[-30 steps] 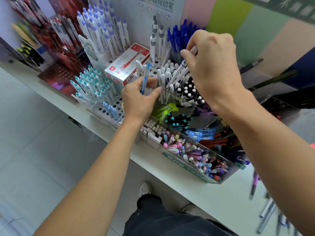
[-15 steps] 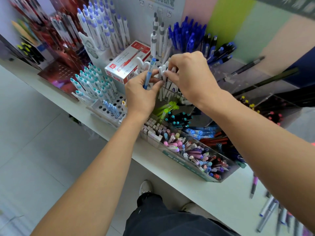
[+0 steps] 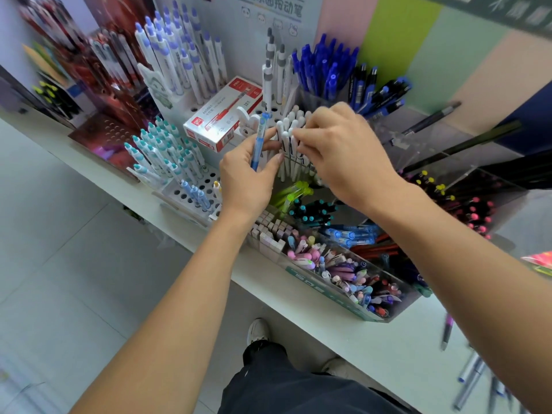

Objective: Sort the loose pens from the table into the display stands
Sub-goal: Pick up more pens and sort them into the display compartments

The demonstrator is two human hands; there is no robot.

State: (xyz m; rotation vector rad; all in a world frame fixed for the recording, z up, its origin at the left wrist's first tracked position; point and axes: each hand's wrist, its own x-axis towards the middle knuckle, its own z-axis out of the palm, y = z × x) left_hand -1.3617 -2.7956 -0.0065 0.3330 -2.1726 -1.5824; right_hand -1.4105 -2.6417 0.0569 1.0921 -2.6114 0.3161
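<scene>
Head view: right hand (image 3: 340,153) has dropped from above, its grip now pinching a white pen (image 3: 294,150) into the white bunch; left hand (image 3: 248,171) grasps a blue pen (image 3: 259,141), unsorted; loose pens (image 3: 472,375) wait on the worktop (image 3: 343,333).

Blurred beyond telling: red display (image 3: 89,85) at upper left of frame, loose pens (image 3: 475,380) at lower right, cut by the edge. Hidden under right hand (image 3: 343,150): lower ends of white pens (image 3: 291,135).

We are looking at a stationery shop: display stands (image 3: 191,94) crowding a table (image 3: 298,297), holding sorted pens (image 3: 325,67).
</scene>
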